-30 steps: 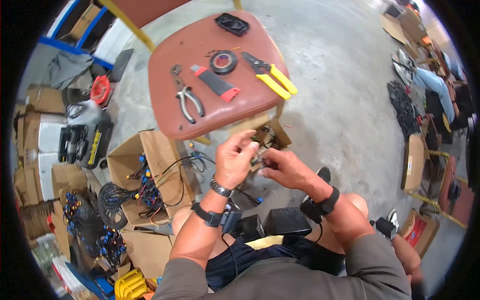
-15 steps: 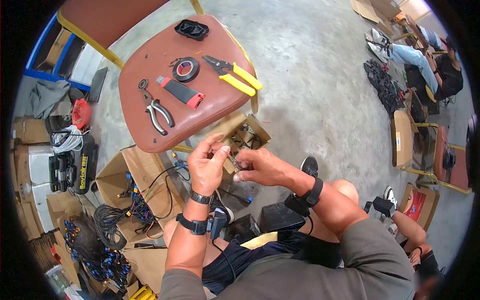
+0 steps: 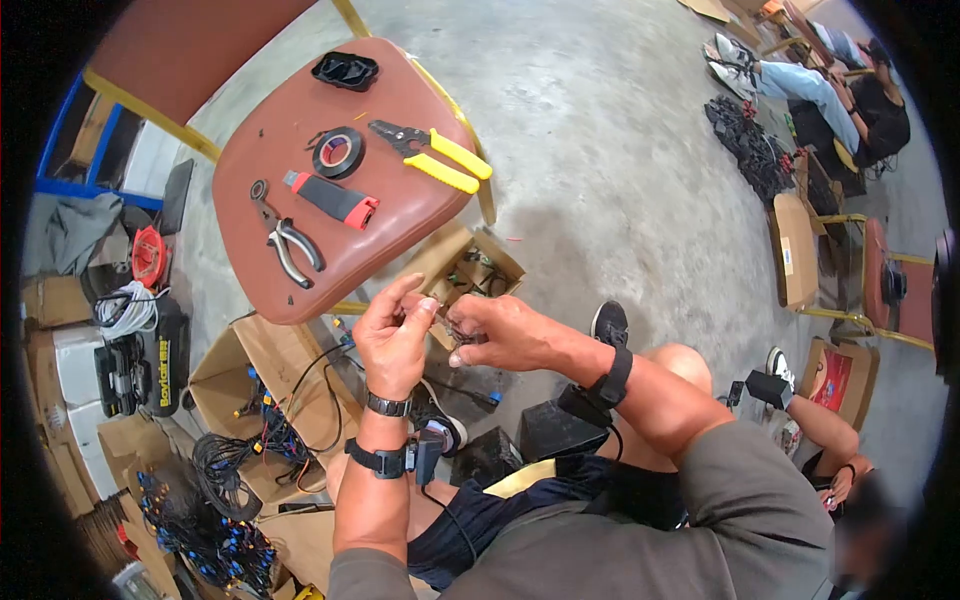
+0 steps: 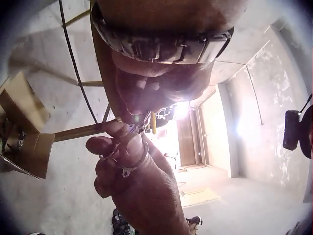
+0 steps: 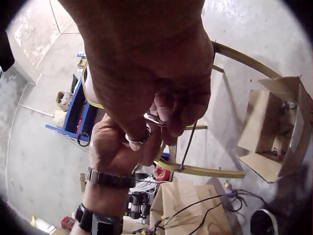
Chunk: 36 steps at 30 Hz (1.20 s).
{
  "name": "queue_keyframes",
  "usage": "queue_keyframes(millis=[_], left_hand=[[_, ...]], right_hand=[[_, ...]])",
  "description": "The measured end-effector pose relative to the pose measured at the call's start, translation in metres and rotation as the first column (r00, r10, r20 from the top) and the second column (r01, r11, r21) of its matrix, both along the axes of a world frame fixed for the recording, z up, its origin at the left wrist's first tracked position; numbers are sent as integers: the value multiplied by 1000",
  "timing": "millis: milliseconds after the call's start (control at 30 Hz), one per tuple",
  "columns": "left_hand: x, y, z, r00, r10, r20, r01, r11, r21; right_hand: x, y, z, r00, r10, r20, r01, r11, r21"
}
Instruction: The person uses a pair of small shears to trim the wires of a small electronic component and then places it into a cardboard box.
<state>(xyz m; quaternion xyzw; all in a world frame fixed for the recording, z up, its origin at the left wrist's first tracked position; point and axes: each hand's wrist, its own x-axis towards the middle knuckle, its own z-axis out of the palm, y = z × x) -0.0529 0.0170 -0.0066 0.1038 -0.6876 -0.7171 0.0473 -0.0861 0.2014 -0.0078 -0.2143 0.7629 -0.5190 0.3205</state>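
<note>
In the head view my left hand [image 3: 392, 350] is raised in front of my knees, thumb and forefinger pinching something small. My right hand [image 3: 505, 335] meets it from the right, holding small metal scissors [image 5: 155, 119]. Thumb and finger sit through the scissors' rings in both wrist views. The blades point at the left fingertips, where a tiny purplish piece [image 4: 132, 128] shows; the fingers hide most of it, and I cannot tell its kind. Beneath both hands stands an open cardboard box [image 3: 510, 268] with small parts inside.
A red-brown chair seat [image 3: 400, 215] bears pliers [image 3: 290, 245], a utility knife [image 3: 335, 200], black tape [image 3: 338, 152], yellow-handled wire strippers [image 3: 435, 160] and a black tray [image 3: 345, 70]. Left are a carton [image 3: 300, 350] of cables and a cable heap [image 3: 205, 520]. Other people sit at right.
The head view has turned, so the chair and boxes shift left in it. Both hands stay close together at the scissors, with only slight finger movement.
</note>
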Motion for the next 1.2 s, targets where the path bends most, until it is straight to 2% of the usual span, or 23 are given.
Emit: queue_keyframes(millis=[133, 400, 500, 733, 833, 1200], left_hand=[[0, -2, -2, 999, -33, 8, 33, 999, -19], [0, 1, 1, 999, -32, -21, 33, 999, 1], [1, 1, 1, 1000, -19, -13, 18, 997, -73], [1, 4, 1, 1000, -14, -27, 12, 998, -67], [3, 6, 0, 1000, -8, -27, 6, 998, -63], [3, 6, -1, 999, -21, -47, 20, 1000, -17]], right_hand=[[1, 1, -4, 1000, -19, -17, 19, 999, -28], [0, 2, -5, 997, 41, -69, -43, 999, -25], [0, 2, -8, 994, 34, -103, -36, 999, -18], [-1, 3, -8, 989, 9, -145, -5, 1000, 28], [-1, 4, -13, 980, 45, -194, -36, 998, 53], [-2, 6, -7, 980, 52, -193, -34, 995, 95]])
